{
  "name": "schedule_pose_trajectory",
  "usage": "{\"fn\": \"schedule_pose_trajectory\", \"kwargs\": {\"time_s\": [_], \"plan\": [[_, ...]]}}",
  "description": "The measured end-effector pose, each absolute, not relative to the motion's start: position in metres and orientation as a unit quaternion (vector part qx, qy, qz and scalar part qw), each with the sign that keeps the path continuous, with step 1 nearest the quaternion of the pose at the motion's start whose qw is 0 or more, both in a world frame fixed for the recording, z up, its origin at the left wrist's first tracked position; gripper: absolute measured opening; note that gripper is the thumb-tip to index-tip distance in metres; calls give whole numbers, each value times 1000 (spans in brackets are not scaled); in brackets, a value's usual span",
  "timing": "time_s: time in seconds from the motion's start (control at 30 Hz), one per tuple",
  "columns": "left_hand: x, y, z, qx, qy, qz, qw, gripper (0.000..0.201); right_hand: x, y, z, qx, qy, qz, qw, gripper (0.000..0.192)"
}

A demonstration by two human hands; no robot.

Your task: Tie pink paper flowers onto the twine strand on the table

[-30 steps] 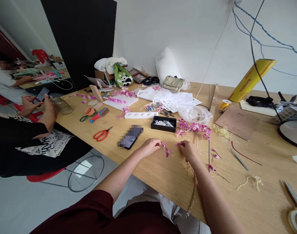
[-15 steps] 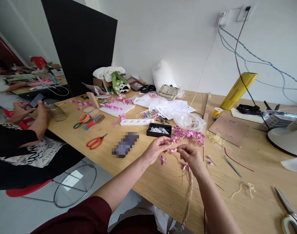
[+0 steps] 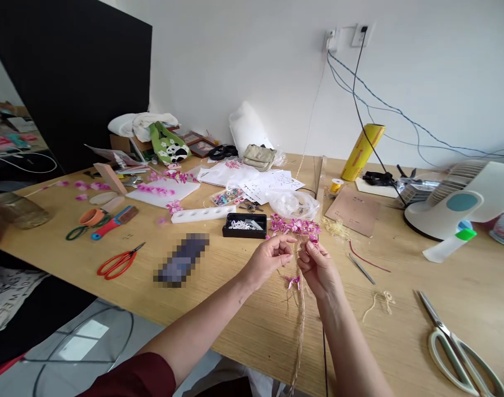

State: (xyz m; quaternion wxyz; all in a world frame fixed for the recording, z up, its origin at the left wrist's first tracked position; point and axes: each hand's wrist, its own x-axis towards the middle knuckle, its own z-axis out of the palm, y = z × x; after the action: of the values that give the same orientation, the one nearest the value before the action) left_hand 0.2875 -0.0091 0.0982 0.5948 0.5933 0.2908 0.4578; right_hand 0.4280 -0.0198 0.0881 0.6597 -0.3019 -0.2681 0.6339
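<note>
Both forearms bare, reaching forward, raised just above the table (image 3: 244, 331) edge. Left hand (image 3: 271, 258) and right hand (image 3: 316, 267) close together, nearly touching, fingers curled, thumb and forefinger pinched. Maroon sleeve on left upper arm.

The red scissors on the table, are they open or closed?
Closed, or nearly. The red scissors lie flat on the table, blades together in one thin point, with both handle loops side by side.

Both hands, left (image 3: 269, 257) and right (image 3: 317, 266), now sit lifted off the table (image 3: 244, 320), fingertips pinched together on the twine stem (image 3: 300, 309) with pink flowers (image 3: 293, 282).
</note>
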Motion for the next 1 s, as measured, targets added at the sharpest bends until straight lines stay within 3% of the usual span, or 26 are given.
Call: {"fn": "schedule_pose_trajectory", "kwargs": {"time_s": [0.23, 0.33, 0.6, 0.7, 0.77, 0.8, 0.87, 0.93, 1.0], "plan": [[272, -6, 104, 486, 249, 455, 703, 27, 425, -25, 106, -299, -272, 609, 682, 22], [273, -4, 110, 504, 215, 429, 718, 37, 419, -26, 112, -304, -273, 585, 700, 23], [286, 10, 123, 622, 257, 443, 592, 30, 408, -24, 116, -357, -291, 523, 717, 20], [280, 18, 126, 675, 273, 443, 522, 28, 418, -40, 119, -477, -355, 388, 704, 28], [275, 21, 130, 727, 263, 426, 469, 26, 426, -57, 125, -554, -374, 144, 729, 21], [273, 21, 133, 754, 252, 412, 446, 26, 429, -66, 130, -572, -416, 40, 706, 22], [272, 18, 140, 801, 215, 376, 414, 25, 434, -81, 142, -573, -575, -73, 579, 22], [274, 12, 147, 828, 180, 347, 402, 25, 437, -90, 152, -564, -697, -84, 435, 19], [279, 5, 151, 835, 162, 338, 403, 26, 439, -94, 157, -570, -731, -83, 367, 12]]}}
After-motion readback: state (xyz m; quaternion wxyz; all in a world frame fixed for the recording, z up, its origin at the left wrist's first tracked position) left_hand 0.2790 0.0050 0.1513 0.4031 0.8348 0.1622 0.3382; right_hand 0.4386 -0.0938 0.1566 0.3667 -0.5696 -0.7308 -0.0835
